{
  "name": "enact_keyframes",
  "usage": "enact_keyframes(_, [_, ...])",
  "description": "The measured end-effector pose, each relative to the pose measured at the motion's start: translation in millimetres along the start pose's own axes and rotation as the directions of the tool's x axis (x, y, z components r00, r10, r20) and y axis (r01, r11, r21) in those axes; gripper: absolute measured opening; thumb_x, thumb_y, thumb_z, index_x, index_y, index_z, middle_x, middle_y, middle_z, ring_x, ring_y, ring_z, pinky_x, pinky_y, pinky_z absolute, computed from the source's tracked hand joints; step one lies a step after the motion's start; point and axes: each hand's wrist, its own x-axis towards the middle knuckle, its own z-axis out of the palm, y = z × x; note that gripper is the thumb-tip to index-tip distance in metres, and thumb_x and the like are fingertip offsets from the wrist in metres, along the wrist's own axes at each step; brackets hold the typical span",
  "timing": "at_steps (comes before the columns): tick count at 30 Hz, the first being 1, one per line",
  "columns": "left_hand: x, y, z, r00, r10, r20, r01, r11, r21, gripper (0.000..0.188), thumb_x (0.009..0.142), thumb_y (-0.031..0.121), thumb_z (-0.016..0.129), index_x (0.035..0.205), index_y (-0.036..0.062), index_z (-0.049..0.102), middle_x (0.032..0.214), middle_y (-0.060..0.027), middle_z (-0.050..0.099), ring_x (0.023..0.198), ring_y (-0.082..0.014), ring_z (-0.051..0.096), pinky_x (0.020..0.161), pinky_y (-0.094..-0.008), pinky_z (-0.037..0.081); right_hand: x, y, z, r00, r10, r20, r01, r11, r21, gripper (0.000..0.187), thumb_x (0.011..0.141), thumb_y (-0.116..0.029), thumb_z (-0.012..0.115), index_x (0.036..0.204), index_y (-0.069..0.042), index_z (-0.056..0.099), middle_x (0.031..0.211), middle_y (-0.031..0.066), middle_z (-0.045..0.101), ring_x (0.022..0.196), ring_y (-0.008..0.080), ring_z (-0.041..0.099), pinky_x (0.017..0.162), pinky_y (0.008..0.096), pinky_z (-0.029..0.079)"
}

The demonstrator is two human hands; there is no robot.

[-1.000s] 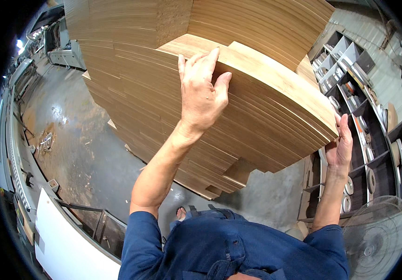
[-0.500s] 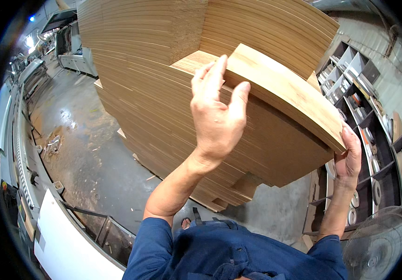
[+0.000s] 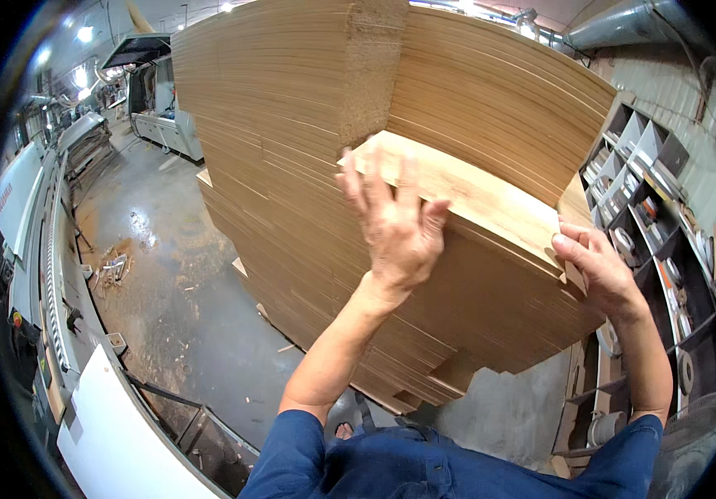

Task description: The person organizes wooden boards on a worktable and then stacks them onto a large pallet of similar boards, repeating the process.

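Note:
A light wood-grain board (image 3: pixel 482 200) lies on a step of a tall stack of boards (image 3: pixel 291 150), against the higher part of the pile. My left hand (image 3: pixel 399 229) is at the board's front edge toward its left end. Its fingers are spread and slightly blurred, pointing up over the top face. At the board's right end, my right hand (image 3: pixel 607 266) has its fingers bent around the corner, the thumb against the front edge. The fingertips behind that corner are partly hidden.
Shelves with rolls of edging tape (image 3: pixel 653 249) stand at the right, with a mesh fan (image 3: pixel 703 441) below. Far left is a machine (image 3: pixel 162 108). A white panel (image 3: pixel 125 441) lies at the lower left, and wood scraps (image 3: pixel 113 266) litter the floor.
The board has moved left and settled back onto the step, where it stuck out tilted before. Both hands have followed it, and the right hand has shifted inward to the end corner.

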Motion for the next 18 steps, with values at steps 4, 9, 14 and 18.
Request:
enact_keyframes(4, [6, 6, 13, 0.995, 0.090, 0.044, -0.092, 0.995, 0.033, 0.067, 0.098, 0.057, 0.030, 0.122, 0.0021, 0.062, 0.134, -0.0230, 0.047, 0.135, -0.0416, 0.026, 0.113, -0.0566, 0.007, 9, 3, -7, 0.998, 0.048, 0.052, -0.046, 0.998, -0.038, 0.056, 0.090, -0.034, 0.063, 0.125, 0.010, 0.053, 0.125, 0.0116, 0.057, 0.114, 0.0150, 0.052, 0.102, 0.0281, 0.036])
enact_keyframes(9, [12, -4, 23, 0.995, 0.062, 0.075, -0.061, 0.998, -0.018, 0.059, 0.098, 0.050, 0.037, 0.110, 0.0014, 0.068, 0.124, -0.0256, 0.052, 0.129, -0.0402, 0.033, 0.113, -0.0584, 0.008, 6, -1, -5, 0.995, -0.050, 0.091, 0.053, 0.998, -0.032, 0.054, 0.090, -0.032, 0.064, 0.122, 0.011, 0.056, 0.130, 0.0091, 0.052, 0.120, 0.0159, 0.047, 0.104, 0.0300, 0.033])
enact_keyframes(14, [13, -2, 21, 0.995, 0.044, 0.093, -0.045, 0.999, 0.013, 0.057, 0.100, 0.049, 0.036, 0.111, 0.0030, 0.067, 0.123, -0.0224, 0.054, 0.129, -0.0398, 0.036, 0.112, -0.0580, 0.011, 9, 5, -12, 0.979, -0.146, 0.145, 0.176, 0.957, -0.230, 0.061, 0.090, -0.037, 0.065, 0.127, 0.010, 0.052, 0.131, 0.0102, 0.053, 0.120, 0.0165, 0.048, 0.104, 0.0304, 0.035])
enact_keyframes(18, [15, -5, 23, 0.994, 0.110, 0.024, -0.110, 0.994, -0.025, 0.056, 0.099, 0.049, 0.038, 0.110, 0.0028, 0.068, 0.122, -0.0202, 0.056, 0.127, -0.0386, 0.041, 0.112, -0.0573, 0.014, 12, 21, -24, 0.986, -0.149, 0.073, 0.155, 0.984, -0.086, 0.060, 0.091, -0.038, 0.064, 0.125, 0.010, 0.053, 0.113, 0.0083, 0.064, 0.106, 0.0144, 0.057, 0.096, 0.0271, 0.041])
